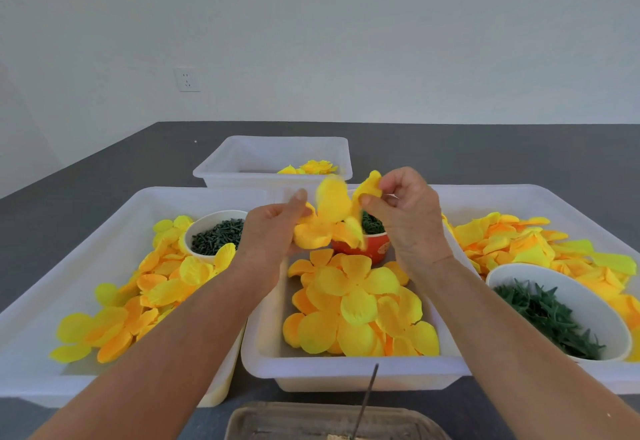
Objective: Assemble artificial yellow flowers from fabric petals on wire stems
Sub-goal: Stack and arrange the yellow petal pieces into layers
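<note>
Both hands pinch the yellow fabric petal cluster [329, 221], left hand [273, 232] at base, right hand [405, 218] at tip; I'd spread gently, base pinned.

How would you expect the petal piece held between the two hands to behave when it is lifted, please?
Probably floppy: the yellow petal piece bends and droops between the left hand and right hand. Likely very light, since fingertip pinches hold it up. It looks crease-prone rather than fragile, like the curled petals in the middle tray.

Your way down into the middle tray [263, 346] is open between your forearms; a red cup [372, 249] blocks its far end; bowls [568, 280] flank it.
</note>
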